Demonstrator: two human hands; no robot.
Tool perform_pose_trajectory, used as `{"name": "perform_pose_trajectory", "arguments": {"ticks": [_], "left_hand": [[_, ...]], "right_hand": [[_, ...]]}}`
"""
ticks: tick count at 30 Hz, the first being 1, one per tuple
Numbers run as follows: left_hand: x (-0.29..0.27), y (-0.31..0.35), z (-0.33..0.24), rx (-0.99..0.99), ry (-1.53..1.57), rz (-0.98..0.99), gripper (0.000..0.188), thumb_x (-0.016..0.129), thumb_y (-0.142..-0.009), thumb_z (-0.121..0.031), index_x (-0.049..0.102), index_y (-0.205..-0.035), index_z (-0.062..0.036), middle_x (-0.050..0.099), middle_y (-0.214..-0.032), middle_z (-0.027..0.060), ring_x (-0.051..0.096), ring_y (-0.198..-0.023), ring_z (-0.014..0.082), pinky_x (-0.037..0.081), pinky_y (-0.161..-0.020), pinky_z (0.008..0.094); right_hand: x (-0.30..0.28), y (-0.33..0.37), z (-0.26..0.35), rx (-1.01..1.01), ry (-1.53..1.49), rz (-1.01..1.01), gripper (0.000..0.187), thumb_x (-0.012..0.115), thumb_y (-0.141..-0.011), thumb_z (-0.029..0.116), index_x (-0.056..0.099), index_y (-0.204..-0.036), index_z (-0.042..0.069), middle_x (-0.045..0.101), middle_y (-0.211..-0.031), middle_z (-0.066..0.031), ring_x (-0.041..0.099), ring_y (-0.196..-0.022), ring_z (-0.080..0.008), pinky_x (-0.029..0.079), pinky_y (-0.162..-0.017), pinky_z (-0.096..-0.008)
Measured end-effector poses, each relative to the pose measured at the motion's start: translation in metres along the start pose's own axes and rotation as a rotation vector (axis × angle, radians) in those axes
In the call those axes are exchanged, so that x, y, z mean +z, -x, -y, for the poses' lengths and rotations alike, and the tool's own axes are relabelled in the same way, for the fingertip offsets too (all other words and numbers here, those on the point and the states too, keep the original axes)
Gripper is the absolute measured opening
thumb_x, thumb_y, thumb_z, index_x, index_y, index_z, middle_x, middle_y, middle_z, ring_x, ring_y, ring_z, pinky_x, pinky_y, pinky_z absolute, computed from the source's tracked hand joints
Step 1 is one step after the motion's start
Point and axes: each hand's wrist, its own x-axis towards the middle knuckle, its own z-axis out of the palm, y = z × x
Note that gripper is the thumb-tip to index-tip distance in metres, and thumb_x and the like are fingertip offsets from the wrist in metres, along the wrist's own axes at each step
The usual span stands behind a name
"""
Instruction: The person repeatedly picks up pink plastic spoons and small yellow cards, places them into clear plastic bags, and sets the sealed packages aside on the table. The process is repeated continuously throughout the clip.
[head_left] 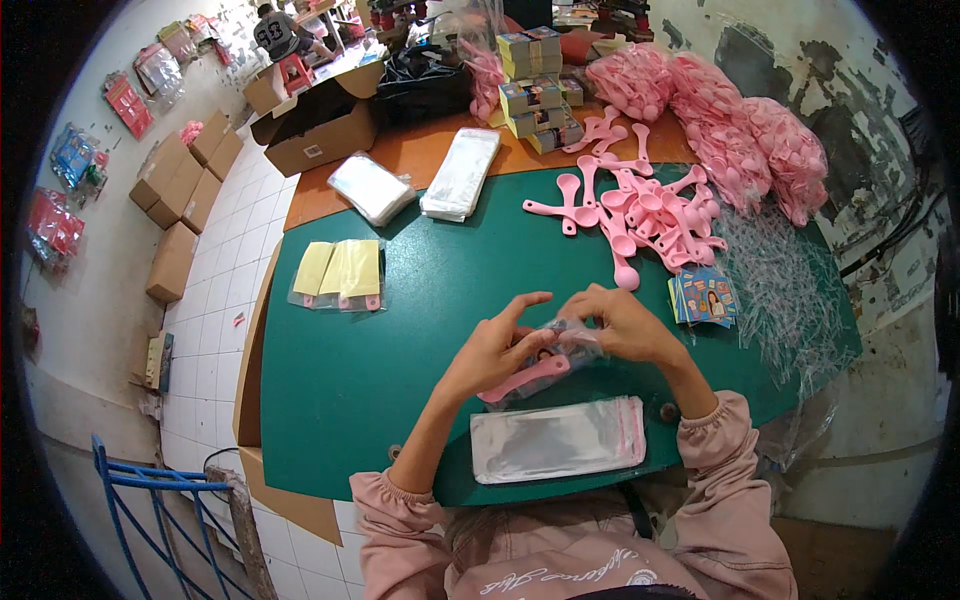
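Between my two hands, over the near part of the green table, is a clear plastic bag (552, 372) with a pink measuring spoon (525, 380) in it. My left hand (492, 348) pinches the bag's edge between thumb and fingers, its index finger raised. On the bag's other side my right hand (618, 325) is closed, its fingers bent over the plastic. A small picture card seems to show at the fingertips, mostly hidden. Just below, near the table's front edge, lies a stack of clear bags (555, 440). A fanned pile of picture cards (704, 297) sits to the right.
Loose pink spoons (655, 215) are heaped at the far right, with bulging bags of spoons (705, 110) behind. Packed sets with yellow cards (340, 272) lie left. Two stacks of plastic bags (462, 172) and bundled cards (530, 55) stand farther back. Plastic scraps (785, 295) cover the right edge.
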Motion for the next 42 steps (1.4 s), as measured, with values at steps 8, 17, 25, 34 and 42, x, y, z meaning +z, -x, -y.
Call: {"name": "perform_pose_trajectory", "arguments": {"ticks": [8, 17, 25, 34, 42], "left_hand": [[-0.047, 0.009, 0.017, 0.016, 0.015, 0.069, 0.05, 0.066, -0.077, -0.013, 0.042, -0.121, -0.0043, 0.062, -0.089, 0.0087, 0.059, -0.084, 0.0144, 0.049, -0.074, 0.0282], [-0.019, -0.001, 0.033, 0.014, 0.053, -0.336, 0.05, 0.05, -0.088, -0.017, 0.025, -0.131, -0.0088, 0.057, -0.102, 0.0153, 0.058, -0.093, 0.0198, 0.049, -0.077, 0.0304], [-0.002, 0.001, 0.024, -0.264, 0.587, -0.212, 0.061, 0.035, -0.093, -0.014, -0.009, -0.136, -0.0157, 0.051, -0.112, 0.0229, 0.057, -0.099, 0.0289, 0.049, -0.082, 0.0382], [-0.012, 0.01, 0.013, -0.467, 0.402, -0.048, 0.047, 0.034, -0.093, -0.014, 0.016, -0.137, -0.0136, 0.059, -0.1, 0.021, 0.06, -0.094, 0.0274, 0.051, -0.079, 0.0365], [-0.011, 0.01, 0.028, -0.405, 0.559, -0.143, 0.046, 0.039, -0.093, -0.017, 0.023, -0.135, -0.01, 0.06, -0.096, 0.0149, 0.06, -0.09, 0.021, 0.049, -0.081, 0.0324]], "right_hand": [[-0.022, -0.015, -0.002, 0.218, -0.257, -0.057, 0.015, 0.07, -0.069, 0.012, 0.057, -0.067, 0.004, 0.048, -0.06, 0.0028, 0.044, -0.061, -0.0042, 0.035, -0.055, -0.022], [-0.014, -0.03, 0.004, 0.211, -0.043, -0.35, 0.015, 0.066, -0.07, 0.014, 0.062, -0.072, 0.0, 0.056, -0.061, -0.0045, 0.053, -0.057, -0.0115, 0.041, -0.054, -0.0236], [0.008, -0.009, 0.018, 0.005, 0.192, 0.079, 0.033, 0.065, -0.071, 0.017, 0.056, -0.102, 0.01, 0.05, -0.103, -0.0117, 0.054, -0.085, -0.0287, 0.045, -0.071, -0.0393], [0.031, -0.007, 0.015, 0.033, 0.276, 0.154, 0.025, 0.064, -0.071, 0.014, 0.053, -0.093, 0.008, 0.048, -0.093, -0.0092, 0.055, -0.077, -0.0279, 0.045, -0.065, -0.038], [0.053, -0.005, 0.014, -0.165, 0.503, -0.002, 0.014, 0.054, -0.075, 0.01, 0.047, -0.083, 0.0, 0.046, -0.085, -0.012, 0.058, -0.071, -0.0267, 0.047, -0.05, -0.0325]]}}
